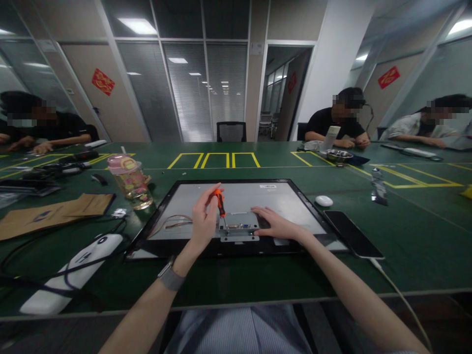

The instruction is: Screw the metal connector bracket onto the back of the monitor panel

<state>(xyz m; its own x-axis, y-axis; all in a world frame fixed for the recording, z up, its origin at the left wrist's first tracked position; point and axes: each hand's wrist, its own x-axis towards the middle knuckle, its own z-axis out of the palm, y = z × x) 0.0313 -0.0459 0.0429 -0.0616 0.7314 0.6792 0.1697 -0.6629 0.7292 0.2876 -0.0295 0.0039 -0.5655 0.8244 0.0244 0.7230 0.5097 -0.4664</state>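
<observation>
An orange-and-black screwdriver (220, 202) is gripped in my left hand (205, 216), its shaft pointing down at the left end of a metal bracket (239, 238) with connector ports. Fingers of my right hand (275, 223) rest around the bracket's right end, thumb at its front and fingertips on top, steadying contact on it. Under both hands lies a display panel (295, 201), grey back up with a black frame. Thin wires (173, 221) run across the panel to the left of my left hand. Where the screwdriver tip meets the bracket is too small to make out.
A phone (352, 235) on a charging cable and a white earbud case (324, 200) lie right of the panel. On the left stand a drink cup (131, 184), brown paper bag (84, 205) and white power strip (73, 275) with black cables. Several people sit across the table.
</observation>
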